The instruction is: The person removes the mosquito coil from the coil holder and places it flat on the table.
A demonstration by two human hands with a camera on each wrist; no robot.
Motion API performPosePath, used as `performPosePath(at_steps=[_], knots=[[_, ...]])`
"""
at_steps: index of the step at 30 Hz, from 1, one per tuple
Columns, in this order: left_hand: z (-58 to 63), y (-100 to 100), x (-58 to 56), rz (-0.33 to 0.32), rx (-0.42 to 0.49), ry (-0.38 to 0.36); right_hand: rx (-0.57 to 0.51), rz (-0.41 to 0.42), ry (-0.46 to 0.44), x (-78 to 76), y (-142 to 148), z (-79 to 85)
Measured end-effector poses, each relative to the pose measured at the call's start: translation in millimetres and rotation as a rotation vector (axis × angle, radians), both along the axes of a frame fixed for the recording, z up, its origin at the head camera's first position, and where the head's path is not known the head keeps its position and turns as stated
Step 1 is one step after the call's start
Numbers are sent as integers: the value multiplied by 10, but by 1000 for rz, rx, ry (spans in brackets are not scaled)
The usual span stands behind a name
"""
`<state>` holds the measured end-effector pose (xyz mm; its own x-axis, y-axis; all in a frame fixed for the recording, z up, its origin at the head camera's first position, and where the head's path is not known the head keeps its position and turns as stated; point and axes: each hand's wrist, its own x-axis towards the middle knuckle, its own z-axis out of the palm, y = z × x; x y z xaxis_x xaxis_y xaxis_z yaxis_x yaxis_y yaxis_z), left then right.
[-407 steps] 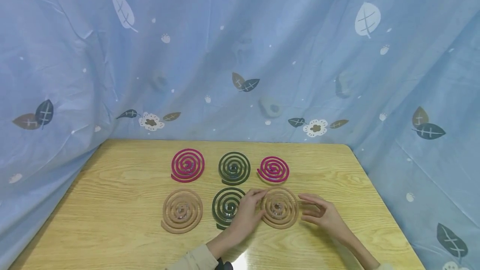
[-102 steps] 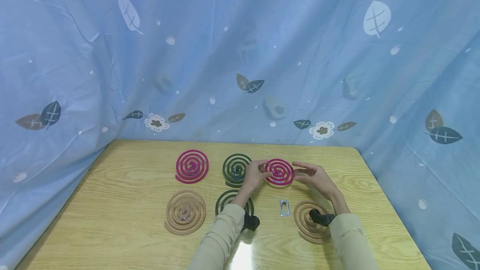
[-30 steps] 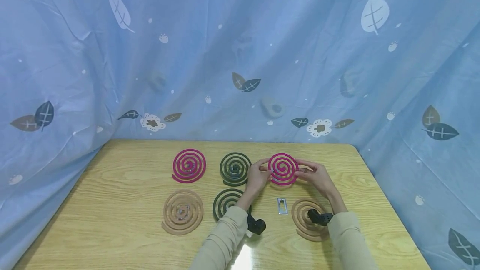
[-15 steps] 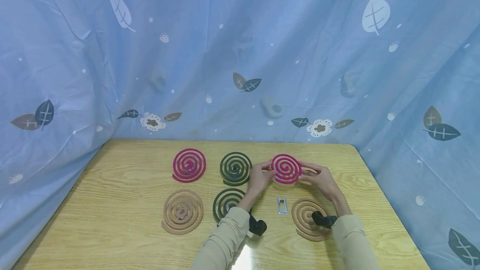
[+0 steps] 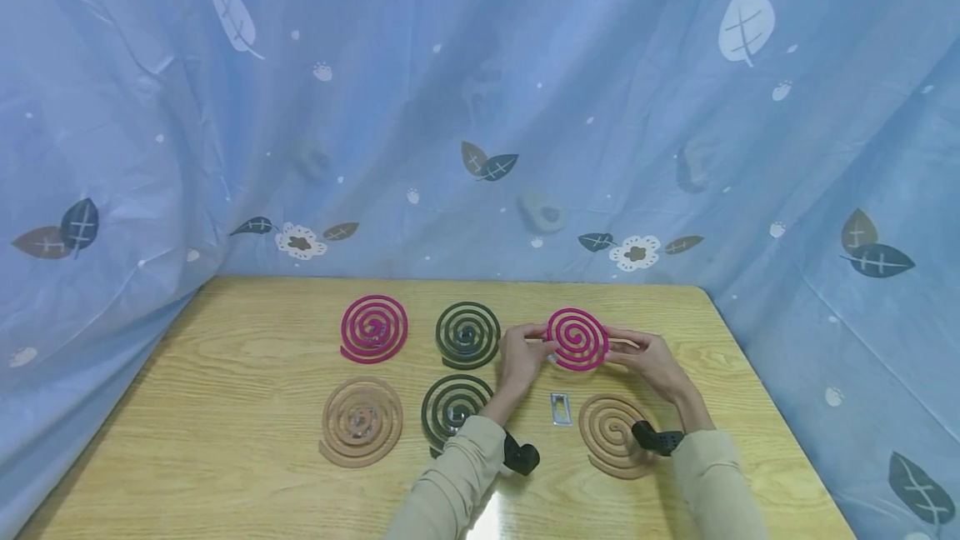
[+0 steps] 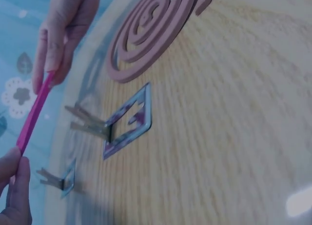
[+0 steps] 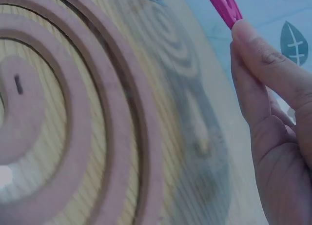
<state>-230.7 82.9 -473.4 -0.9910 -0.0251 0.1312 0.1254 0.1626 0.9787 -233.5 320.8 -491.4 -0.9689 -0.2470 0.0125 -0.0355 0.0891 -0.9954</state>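
Both hands hold a pink mosquito coil (image 5: 576, 338) by opposite edges, raised off the table at the back right. My left hand (image 5: 521, 358) pinches its left edge between thumb and fingers; my right hand (image 5: 654, 363) pinches the right edge. In the left wrist view the coil (image 6: 33, 117) appears edge-on, tilted, between the two hands. Below it stands a small metal coil stand (image 6: 68, 180) with raised prongs. A second bare stand (image 6: 147, 112) is nearer. The right wrist view shows right fingertips (image 7: 241, 32) on the coil's edge.
A brown coil (image 5: 613, 430) lies flat on the wooden table (image 5: 225, 490) under the right wrist. Further left, a pink coil (image 5: 375, 327), two dark green coils (image 5: 467, 335) and another brown coil (image 5: 362, 422) sit on stands. A blue patterned curtain (image 5: 375, 107) surrounds the table's back and sides.
The right brown coil has left its stand and lies to the right of it. Both hands have moved to the back right pink coil, lifted it off its stand and shifted it slightly right.
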Motion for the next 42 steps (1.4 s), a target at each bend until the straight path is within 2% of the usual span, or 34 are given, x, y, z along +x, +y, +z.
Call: performPosePath(at_steps=[4,10,14,19,25,30,37,42], knots=[[-1,47,9,17,-9,16,13,-11,-29,8,45,42],[-14,116,46,15,-8,29,-8,-36,-24,54,105,27],[-33,152,67,-6,-20,40,3,-36,-27,103,163,7],[-56,167,70,-32,-41,52,8,5,-33,124,233,8],[-74,165,61,-116,-92,48,13,4,-48,129,283,1],[-103,175,54,-168,-76,48,62,-23,-60,154,300,-22],[-137,204,69,-165,-36,30,48,-38,-67,179,328,-26],[-159,222,71,-171,-41,64,52,-52,-77,189,361,-42]])
